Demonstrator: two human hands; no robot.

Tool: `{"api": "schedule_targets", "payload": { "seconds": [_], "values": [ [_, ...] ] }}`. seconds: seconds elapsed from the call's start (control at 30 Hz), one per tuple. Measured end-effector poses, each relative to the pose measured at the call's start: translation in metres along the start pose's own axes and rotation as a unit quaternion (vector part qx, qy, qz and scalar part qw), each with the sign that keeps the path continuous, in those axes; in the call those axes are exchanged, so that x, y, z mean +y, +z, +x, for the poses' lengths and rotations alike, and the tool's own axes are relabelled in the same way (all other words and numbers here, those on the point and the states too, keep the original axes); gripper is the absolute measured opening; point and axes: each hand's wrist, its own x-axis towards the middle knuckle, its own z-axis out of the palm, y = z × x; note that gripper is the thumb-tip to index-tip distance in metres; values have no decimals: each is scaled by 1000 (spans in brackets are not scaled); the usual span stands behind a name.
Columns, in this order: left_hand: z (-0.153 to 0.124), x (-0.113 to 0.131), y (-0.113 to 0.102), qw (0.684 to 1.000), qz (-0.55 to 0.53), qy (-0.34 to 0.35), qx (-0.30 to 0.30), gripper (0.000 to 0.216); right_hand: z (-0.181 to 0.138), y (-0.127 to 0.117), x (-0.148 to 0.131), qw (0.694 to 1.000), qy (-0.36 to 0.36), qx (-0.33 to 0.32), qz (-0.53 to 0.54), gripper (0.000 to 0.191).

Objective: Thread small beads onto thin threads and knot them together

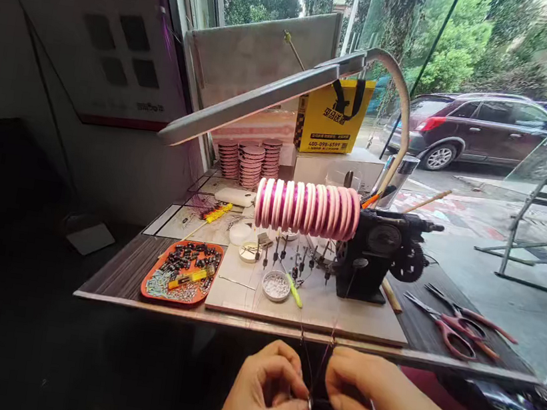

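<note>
In front of the table edge, my left hand (pixel 266 392) is closed, thumb and forefinger pinching a small shiny metal piece (pixel 310 406). Thin dark threads (pixel 306 357) run from the table edge down to it. My right hand (pixel 374 393) is close by on the right, its fingers curled together beside the threads; whatever they hold is hidden. Above both hands stands a black geared machine (pixel 369 265) with a roller of pink and white rings (pixel 308 208). Several small dark weights (pixel 276 251) hang below the roller. A white dish of tiny pale beads (pixel 276 286) sits on the board.
An orange tray (pixel 146 286) holds dark and silvery bits and a yellow cutter (pixel 190 278). Scissors (pixel 452 336) and pliers (pixel 483 320) lie on the right. A lamp (pixel 267 100) arches overhead. Stacked pink discs (pixel 251 165) and a yellow bag (pixel 332 119) stand behind.
</note>
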Motion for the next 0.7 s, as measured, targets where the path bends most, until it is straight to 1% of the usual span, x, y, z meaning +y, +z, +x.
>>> {"api": "schedule_targets", "payload": {
  "seconds": [0.13, 0.23, 0.37, 0.43, 0.5, 0.57, 0.63, 0.7],
  "values": [
    [0, 0, -1, 1000, 2, -3, 0, 14, 4, 7, 3, 1000, -11, 7, -11, 17],
    [0, 1, 0, 1000, -6, 6, -2, 16, 7, 15, 8, 999, -38, 20, -15, 16],
    [0, -2, 1, 999, -26, 33, 22, 14, 10, 25, 18, 994, -71, 75, 24, 13],
    [-1, -5, 2, 996, -77, 10, 33, 13, 10, 30, 22, 989, -81, 105, 66, 13],
    [-1, -7, 3, 989, -136, -30, 40, 9, 10, 35, 24, 980, -90, 139, 109, 16],
    [-1, -7, 3, 982, -170, -65, 39, 3, 9, 40, 24, 970, -102, 175, 133, 19],
    [-1, -4, 3, 979, -180, -89, 37, 16, 9, 43, 24, 964, -115, 202, 131, 19],
    [-1, -1, 3, 976, -182, -112, 34, 27, 9, 45, 25, 963, -124, 210, 119, 19]
  ]
}}
